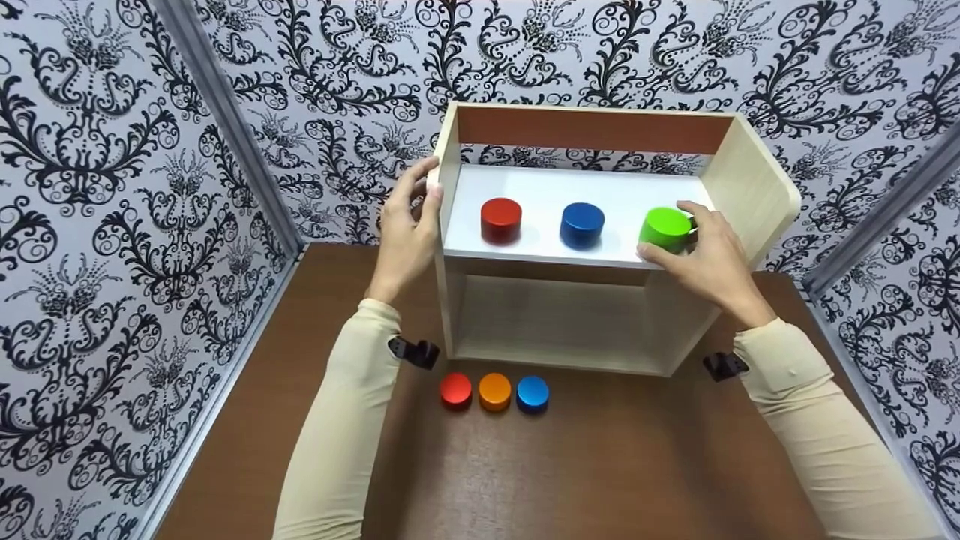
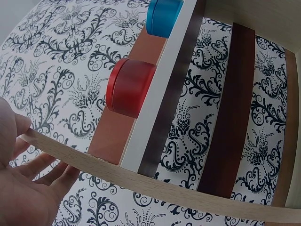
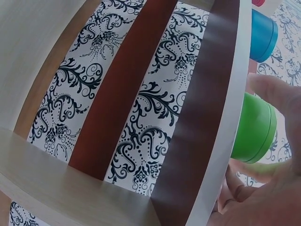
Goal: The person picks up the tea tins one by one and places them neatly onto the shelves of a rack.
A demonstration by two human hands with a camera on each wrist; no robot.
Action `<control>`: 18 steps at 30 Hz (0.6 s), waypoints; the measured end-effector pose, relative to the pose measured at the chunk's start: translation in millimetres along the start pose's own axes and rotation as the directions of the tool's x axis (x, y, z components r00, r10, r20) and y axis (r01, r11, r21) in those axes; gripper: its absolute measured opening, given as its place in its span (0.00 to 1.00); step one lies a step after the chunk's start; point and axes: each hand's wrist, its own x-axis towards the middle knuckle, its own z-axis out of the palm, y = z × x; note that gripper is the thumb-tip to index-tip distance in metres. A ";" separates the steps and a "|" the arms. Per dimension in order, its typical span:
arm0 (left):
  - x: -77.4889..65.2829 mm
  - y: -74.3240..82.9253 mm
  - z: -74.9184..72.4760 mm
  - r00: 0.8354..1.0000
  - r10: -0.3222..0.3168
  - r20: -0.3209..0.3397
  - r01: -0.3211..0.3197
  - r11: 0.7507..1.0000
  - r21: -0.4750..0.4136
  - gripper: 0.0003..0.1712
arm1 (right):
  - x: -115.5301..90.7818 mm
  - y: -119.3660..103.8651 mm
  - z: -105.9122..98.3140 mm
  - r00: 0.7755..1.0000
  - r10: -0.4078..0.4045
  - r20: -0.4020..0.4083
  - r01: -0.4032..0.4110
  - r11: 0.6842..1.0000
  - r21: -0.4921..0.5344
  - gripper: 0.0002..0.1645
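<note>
A small wooden shelf unit [image 1: 559, 365] with a white upper board [image 1: 540, 255] stands on the table. My left hand [image 1: 409, 229] grips the front edge of its left side panel, thumb on one face and fingers round the other. On the right end of the white board, my right hand [image 1: 709, 259] holds a green round lidded container [image 3: 256, 127] between thumb and fingers. To its left stand a blue round container [image 1: 582, 225] and a red round container [image 1: 500, 220], apart from each other. The left wrist view shows the red container close to the left hand.
In front of the shelf, a row of a red container [image 1: 456, 391], an orange container [image 1: 495, 391] and a blue container [image 1: 532, 394] sits on the brown table [image 1: 480, 480]. Patterned walls [image 1: 337, 60] enclose the back and both sides.
</note>
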 end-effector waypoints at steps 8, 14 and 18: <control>0.5 -1.3 0.4 1.000 0.013 -0.004 -0.013 1.000 -0.014 0.22 | -8.4 0.4 -3.3 0.998 -0.011 -0.058 0.013 1.000 0.027 0.58; 0.2 -0.4 0.8 1.000 0.009 -0.006 -0.009 1.000 -0.005 0.22 | -18.1 -0.4 -9.0 0.998 -0.027 -0.064 0.031 0.997 0.071 0.58; 0.3 -0.8 0.7 1.000 0.005 -0.003 -0.005 1.000 -0.007 0.22 | -26.6 -3.4 -10.9 0.995 -0.039 -0.091 0.047 0.995 0.088 0.56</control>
